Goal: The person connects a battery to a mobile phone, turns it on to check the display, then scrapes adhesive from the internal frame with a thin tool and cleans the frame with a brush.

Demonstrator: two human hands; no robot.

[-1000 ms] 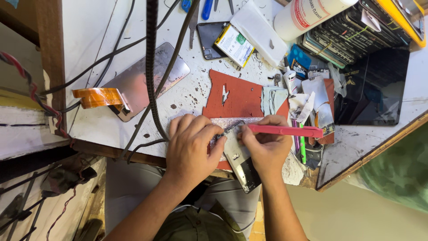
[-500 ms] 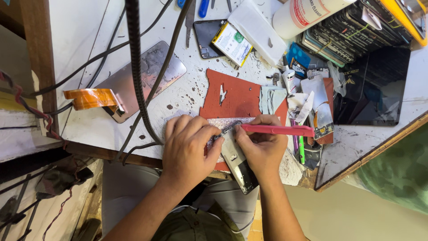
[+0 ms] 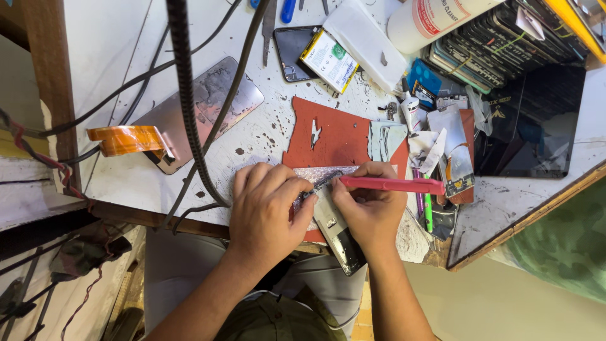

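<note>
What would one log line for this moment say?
left hand: steadies opened phone | right hand: holds pink plastic pry tool at phone | surface: red mat, white workbench

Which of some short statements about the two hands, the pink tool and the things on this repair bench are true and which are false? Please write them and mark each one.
1. The right hand holds a pink tool. True.
2. The left hand lies flat on the bare table, far from the right hand. False: it rests on the opened phone, close beside the right hand.
3. A red-brown mat lies on the table beyond the hands. True.
4. The white bottle stands on the red-brown mat. False: it lies off the mat, at the table's far side.
5. An orange strip lies at the table's left. True.
</note>
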